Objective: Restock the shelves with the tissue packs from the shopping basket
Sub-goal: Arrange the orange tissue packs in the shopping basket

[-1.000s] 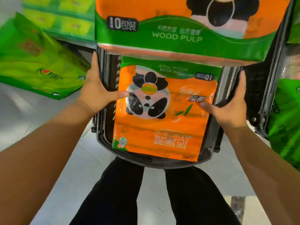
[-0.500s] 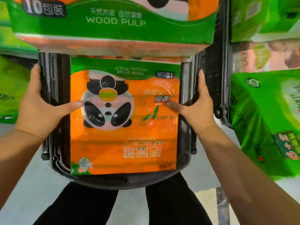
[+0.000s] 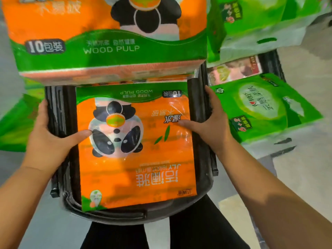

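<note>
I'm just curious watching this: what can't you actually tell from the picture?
- Head view, basket: what lies under the lower orange pack is covered by it.
- Upper orange pack: its top is cut off by the frame edge, and it hides the basket's far end.
- Both hands, left hand and right hand: fingers curl outside the basket walls, out of sight.
- Pink pack: print too blurred to read.

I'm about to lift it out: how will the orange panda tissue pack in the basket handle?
The orange panda pack is probably light for its bulk, being soft tissue. Its glossy film looks slippery, so grip the edges. It likely sags rather than staying stiff. It lies flat in the basket, so it shouldn't roll.
</note>
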A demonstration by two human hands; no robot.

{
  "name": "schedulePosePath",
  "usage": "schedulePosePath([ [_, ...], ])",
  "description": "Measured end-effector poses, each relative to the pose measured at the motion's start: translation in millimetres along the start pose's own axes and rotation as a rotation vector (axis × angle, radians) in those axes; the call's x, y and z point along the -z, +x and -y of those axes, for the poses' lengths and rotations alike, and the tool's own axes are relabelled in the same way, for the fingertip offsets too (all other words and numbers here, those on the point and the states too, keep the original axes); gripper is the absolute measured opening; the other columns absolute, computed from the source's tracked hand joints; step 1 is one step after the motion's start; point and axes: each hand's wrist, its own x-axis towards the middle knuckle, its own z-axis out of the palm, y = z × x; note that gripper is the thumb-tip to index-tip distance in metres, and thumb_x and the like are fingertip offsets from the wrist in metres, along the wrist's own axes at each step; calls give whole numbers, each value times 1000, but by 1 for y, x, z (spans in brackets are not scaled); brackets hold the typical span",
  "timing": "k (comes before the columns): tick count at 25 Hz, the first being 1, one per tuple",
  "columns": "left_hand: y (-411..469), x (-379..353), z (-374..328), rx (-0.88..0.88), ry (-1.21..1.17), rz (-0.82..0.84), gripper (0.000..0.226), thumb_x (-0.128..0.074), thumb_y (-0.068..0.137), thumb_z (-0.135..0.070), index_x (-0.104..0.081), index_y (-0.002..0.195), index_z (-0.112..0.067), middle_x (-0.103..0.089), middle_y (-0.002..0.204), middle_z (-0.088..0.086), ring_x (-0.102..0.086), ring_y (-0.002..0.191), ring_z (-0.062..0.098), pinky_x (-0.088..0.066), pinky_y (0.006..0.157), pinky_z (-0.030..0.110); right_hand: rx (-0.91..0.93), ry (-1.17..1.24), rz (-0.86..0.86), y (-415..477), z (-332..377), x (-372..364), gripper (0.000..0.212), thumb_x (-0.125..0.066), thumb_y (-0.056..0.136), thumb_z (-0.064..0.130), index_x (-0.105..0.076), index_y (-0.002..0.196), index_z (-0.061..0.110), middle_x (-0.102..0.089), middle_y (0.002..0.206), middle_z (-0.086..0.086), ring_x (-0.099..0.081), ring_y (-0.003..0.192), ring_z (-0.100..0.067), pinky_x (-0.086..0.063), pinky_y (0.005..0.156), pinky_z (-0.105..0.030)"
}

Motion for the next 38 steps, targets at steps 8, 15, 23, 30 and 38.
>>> schedulePosePath([
  [8,-82,82,-130,-200,102,165,109,-88,55,-41,-23,141,-54,-36,131,-37,-37,119,-9,-27,104,30,-3,109,-231,-176,89,66,117,-85,49,47,-29,150,26,-43,133,27,-40,126,5,-37,106,-23],
  [15,-153,107,-203,-423,172,403,121,-88,48,-46,-27,150,-25,-40,141,-11,-37,122,1,-29,101,23,-162,266,-526,-351,92,64,116,-90,52,42,-27,149,35,-48,139,14,-50,123,-7,-44,105,-41],
  [23,-292,44,-261,-658,308,754,129,-90,43,-52,-25,151,-24,-39,149,-1,-37,122,3,-31,101,27,-345,371,-926,-560,40,72,116,-82,51,49,-26,150,28,-39,142,10,-32,126,-3,-30,107,-28],
  [30,-496,-47,-257,-817,389,1048,113,-80,52,-45,-25,150,-31,-40,149,0,-41,130,15,-34,109,39,-568,484,-1251,-770,-54,61,120,-83,48,57,-25,150,34,-37,152,6,-37,138,-16,-36,111,-40],
  [38,-780,-152,-201,-940,439,1453,98,-82,69,-20,-28,150,-25,-48,136,-8,-45,116,4,-35,97,23,-746,675,-1584,-1018,-154,21,133,-77,35,82,-27,148,34,-47,145,6,-46,132,-16,-45,105,-51],
])
